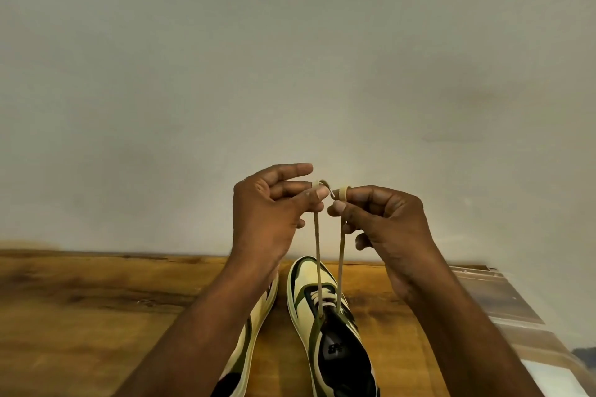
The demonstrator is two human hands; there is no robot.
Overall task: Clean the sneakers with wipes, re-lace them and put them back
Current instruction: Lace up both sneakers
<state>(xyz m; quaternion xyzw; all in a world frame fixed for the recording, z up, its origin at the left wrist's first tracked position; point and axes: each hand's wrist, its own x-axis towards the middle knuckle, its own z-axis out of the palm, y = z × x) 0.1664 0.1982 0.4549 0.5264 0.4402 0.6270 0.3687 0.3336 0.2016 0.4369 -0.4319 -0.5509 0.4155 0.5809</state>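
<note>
Two cream, green and black sneakers stand side by side on a wooden table [96, 316], toes pointing at the wall. The right sneaker [325, 325] is in plain sight; my left forearm hides much of the left sneaker [258, 316]. A tan lace [317, 255] rises in two taut strands from the right sneaker's upper eyelets. My left hand [274, 213] pinches one strand between thumb and fingers, the lace looped over a fingertip. My right hand [383, 219] pinches the other strand, also wrapped over a fingertip. Both hands are held up above the shoe, fingertips almost touching.
A plain pale wall [290, 58] rises right behind the table's far edge. A translucent plastic container [516, 309] sits at the table's right end. Bare wood spreads to the left of the sneakers.
</note>
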